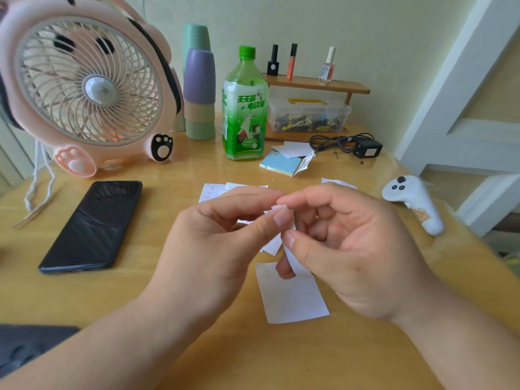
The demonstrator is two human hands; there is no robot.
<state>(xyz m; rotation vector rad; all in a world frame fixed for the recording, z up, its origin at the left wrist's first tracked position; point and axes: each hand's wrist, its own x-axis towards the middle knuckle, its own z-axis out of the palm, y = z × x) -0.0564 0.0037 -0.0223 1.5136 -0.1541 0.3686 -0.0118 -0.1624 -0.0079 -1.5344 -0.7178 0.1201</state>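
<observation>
left hand (222,235): pinching the paper strip (281,220)
right hand (346,246): pinching that strip too
spot: just above the table (140,291)

One fan (84,88) and one phone (92,225) are sitting left; one green bottle (244,108), three cosmetic bottles (292,61) and one clear box (308,115) are standing far; one controller (413,201) is lying right; two hands (213,243) are meeting near.

Wooden table (126,299): phone (92,226), fan (87,83), green bottle (244,114), stacked cups (199,91), paper pad (281,164), white sheet (292,299), controller (413,201), charger (367,149)
</observation>
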